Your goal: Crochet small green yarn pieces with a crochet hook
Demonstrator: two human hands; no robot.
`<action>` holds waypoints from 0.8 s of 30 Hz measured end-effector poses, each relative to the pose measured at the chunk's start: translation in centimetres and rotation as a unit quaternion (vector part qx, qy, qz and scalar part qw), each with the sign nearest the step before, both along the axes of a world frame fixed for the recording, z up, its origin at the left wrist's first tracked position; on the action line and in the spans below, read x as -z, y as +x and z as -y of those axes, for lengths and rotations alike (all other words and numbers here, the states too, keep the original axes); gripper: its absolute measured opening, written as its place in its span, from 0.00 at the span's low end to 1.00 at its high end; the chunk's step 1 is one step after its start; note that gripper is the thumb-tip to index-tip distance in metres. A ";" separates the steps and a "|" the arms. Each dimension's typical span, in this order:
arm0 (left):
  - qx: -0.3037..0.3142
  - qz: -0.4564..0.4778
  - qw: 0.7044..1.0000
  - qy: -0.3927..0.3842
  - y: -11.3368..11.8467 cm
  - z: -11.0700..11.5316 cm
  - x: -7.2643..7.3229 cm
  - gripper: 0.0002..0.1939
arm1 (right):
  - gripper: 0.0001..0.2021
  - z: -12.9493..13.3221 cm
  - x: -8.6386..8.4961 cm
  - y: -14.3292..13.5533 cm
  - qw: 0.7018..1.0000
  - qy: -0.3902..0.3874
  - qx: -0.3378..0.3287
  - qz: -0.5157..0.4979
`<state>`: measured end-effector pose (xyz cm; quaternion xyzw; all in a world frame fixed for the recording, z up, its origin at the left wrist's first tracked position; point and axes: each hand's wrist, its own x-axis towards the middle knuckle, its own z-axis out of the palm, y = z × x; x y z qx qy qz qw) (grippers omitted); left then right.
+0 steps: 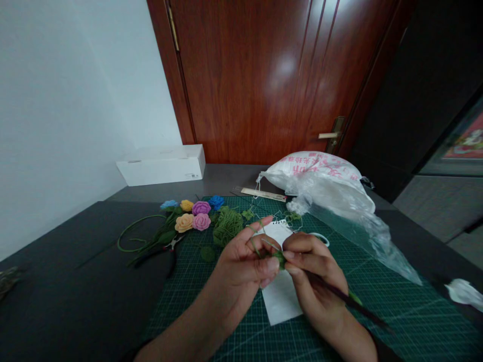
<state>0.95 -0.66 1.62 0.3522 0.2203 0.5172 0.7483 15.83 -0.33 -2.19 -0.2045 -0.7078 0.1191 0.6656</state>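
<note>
My left hand (241, 261) is half curled, thumb and fingers pinched together on a small green crocheted piece (279, 259), while its index finger sticks out straighter with a green strand of yarn (255, 248) running over it. My right hand (319, 274) is closed more tightly, thumb and fingers gripping a hook (270, 245) whose dark handle slants out under my palm toward the tabletop's near right corner; its fingertips meet the crocheted piece as well. The piece sits between both sets of fingertips, raised above a white sheet of paper (281, 304) on the green cutting mat (181, 317), about midway between the left and right edges of the tabletop (90, 301). How the hook's tip sits in the stitches is too small to tell.

Just beyond my left hand lies a bundle of green yarn (228, 226), with crocheted flowers (202, 221) next to it on the side of the tabletop's left edge. Pliers (172, 251) rest nearer me, across the mat's left edge
</note>
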 end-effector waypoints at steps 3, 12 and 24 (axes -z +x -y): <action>0.004 0.005 1.000 0.022 -0.3 -0.1 -0.1 0.45 | 0.04 -0.3 0.3 -0.4 0.989 -0.082 -0.067 -0.103; 0.038 0.011 0.996 0.079 -0.8 -0.6 -0.1 0.51 | 0.03 -0.5 -0.3 -0.9 0.917 -0.205 -0.230 -0.253; 0.031 -0.013 0.995 0.098 -0.9 -0.6 0.2 0.37 | 0.08 -0.4 -1.1 -0.8 0.825 -0.333 -0.349 -0.294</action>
